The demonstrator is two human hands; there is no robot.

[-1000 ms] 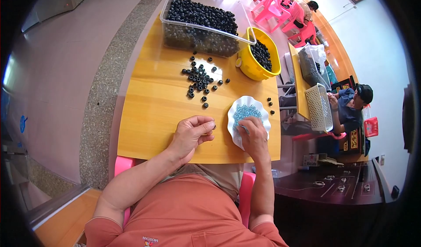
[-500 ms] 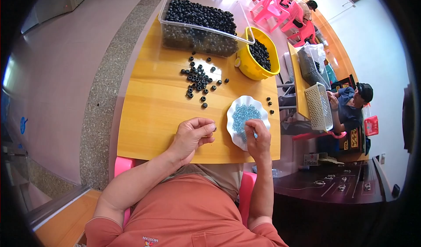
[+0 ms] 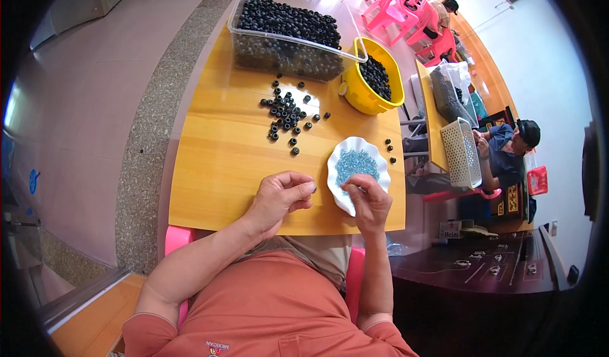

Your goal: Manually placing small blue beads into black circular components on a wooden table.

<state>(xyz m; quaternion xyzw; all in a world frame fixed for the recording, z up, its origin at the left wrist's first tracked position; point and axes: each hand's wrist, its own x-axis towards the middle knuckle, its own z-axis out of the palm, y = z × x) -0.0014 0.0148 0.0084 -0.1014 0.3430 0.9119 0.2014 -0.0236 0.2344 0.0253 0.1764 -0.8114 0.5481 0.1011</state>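
Note:
My left hand [image 3: 284, 198] is raised over the near part of the table, thumb and forefinger pinched on a small dark piece that barely shows at the tips. To its right, my right hand [image 3: 369, 203] hovers over the near edge of a white scalloped dish [image 3: 334, 173]. Its thumb and forefinger are pinched together; whatever they hold is too small to make out. Small clear-blue pieces [image 3: 355, 163] fill the middle of the dish. Beyond the hands, several black ring-shaped parts [image 3: 285, 113] lie loosely spread on the wooden table [image 3: 216, 167].
A clear plastic bin [image 3: 298, 38] full of black parts stands at the table's far end. Beside it is a yellow bucket [image 3: 396, 97] with more of them. A few black parts [image 3: 390, 148] lie by the right edge. Another person [image 3: 504, 151] sits at a table on the right.
My right hand has shifted left from the dish's middle right toward its near edge, closer to my left hand. My left hand has stayed almost in place, still pinching.

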